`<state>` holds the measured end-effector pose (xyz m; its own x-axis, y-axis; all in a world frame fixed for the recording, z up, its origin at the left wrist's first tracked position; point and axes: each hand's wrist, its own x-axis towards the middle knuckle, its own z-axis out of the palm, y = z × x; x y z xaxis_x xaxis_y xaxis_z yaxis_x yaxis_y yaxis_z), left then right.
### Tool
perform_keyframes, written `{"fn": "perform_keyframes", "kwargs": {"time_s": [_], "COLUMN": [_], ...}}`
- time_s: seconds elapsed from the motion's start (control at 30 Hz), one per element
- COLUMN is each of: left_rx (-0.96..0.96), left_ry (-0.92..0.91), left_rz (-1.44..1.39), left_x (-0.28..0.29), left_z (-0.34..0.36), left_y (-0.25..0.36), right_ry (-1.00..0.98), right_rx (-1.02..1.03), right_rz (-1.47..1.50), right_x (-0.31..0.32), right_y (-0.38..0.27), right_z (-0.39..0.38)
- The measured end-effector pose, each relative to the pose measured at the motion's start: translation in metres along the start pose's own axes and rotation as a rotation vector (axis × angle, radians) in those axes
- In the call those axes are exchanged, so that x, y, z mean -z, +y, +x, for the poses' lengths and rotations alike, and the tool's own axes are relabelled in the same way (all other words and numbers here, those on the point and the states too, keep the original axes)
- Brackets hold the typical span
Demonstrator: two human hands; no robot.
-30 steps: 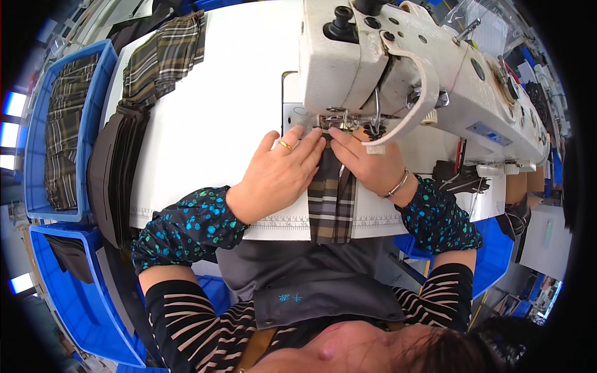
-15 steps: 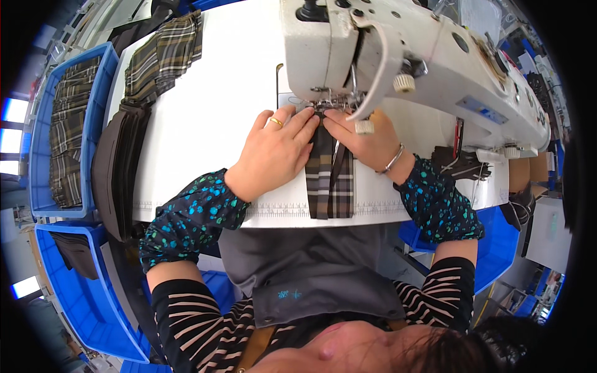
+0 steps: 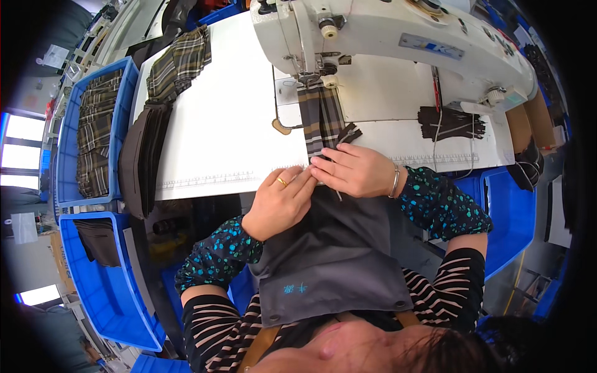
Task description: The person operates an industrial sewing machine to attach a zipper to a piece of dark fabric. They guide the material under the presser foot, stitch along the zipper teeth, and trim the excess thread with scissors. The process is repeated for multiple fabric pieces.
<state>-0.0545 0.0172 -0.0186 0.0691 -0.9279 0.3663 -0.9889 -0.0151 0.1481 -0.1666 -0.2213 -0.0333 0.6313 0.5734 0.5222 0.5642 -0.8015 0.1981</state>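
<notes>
Brown plaid strip [image 3: 322, 115] on show, laid lengthways across the white worktop [image 3: 217, 124], its far end tucked under the head of the sewing machine [image 3: 373, 37]! At the near end, right by the worktop's edge, it is met by the left hand [image 3: 283, 202] and the right hand [image 3: 357, 171], fingertips together, fingers bent; whether the cloth is truly pinched cannot be told, the undersides being hidden. Just above the right fingers, the end of a dark zipper [image 3: 350, 133] is seen poking out beside the strip. Lining-up seems to be the step in hand, strip and zipper apparently being matched at that near end. Called for next, it would seem: edges kept flush, cloth held flat, fingers kept clear of the needle area.
</notes>
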Motion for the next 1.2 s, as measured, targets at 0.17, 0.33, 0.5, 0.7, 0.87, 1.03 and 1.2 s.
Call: {"fn": "perform_keyframes", "kwargs": {"time_s": [0.17, 0.33, 0.5, 0.7, 0.87, 1.03, 1.2], "left_rx": [-0.004, 0.009, -0.005, 0.007, 0.021, -0.012, -0.01], "left_ry": [0.091, 0.084, 0.038, -0.135, -0.137, -0.116, -0.11], "left_rz": [0.03, 0.002, -0.032, 0.062, -0.012, 0.004, -0.002], "left_x": [0.008, 0.006, 0.01, -0.005, -0.007, -0.01, -0.011], "left_z": [0.004, -0.002, 0.028, 0.079, 0.075, 0.076, 0.075], "left_y": [-0.007, -0.012, -0.046, -0.098, -0.102, -0.106, -0.106], "right_ry": [-0.011, -0.011, -0.035, -0.107, -0.052, 0.177, 0.027], "right_rx": [0.014, 0.011, 0.012, 0.013, -0.124, -0.023, -0.04], "right_rz": [-0.027, 0.033, 0.06, 0.121, -0.101, -0.053, 0.03], "right_x": [-0.013, -0.014, -0.009, 0.012, 0.063, 0.012, -0.029], "right_y": [0.006, 0.002, 0.0, 0.013, 0.05, 0.062, 0.055], "right_z": [0.005, 0.002, 0.005, 0.017, 0.047, 0.047, 0.028]}}
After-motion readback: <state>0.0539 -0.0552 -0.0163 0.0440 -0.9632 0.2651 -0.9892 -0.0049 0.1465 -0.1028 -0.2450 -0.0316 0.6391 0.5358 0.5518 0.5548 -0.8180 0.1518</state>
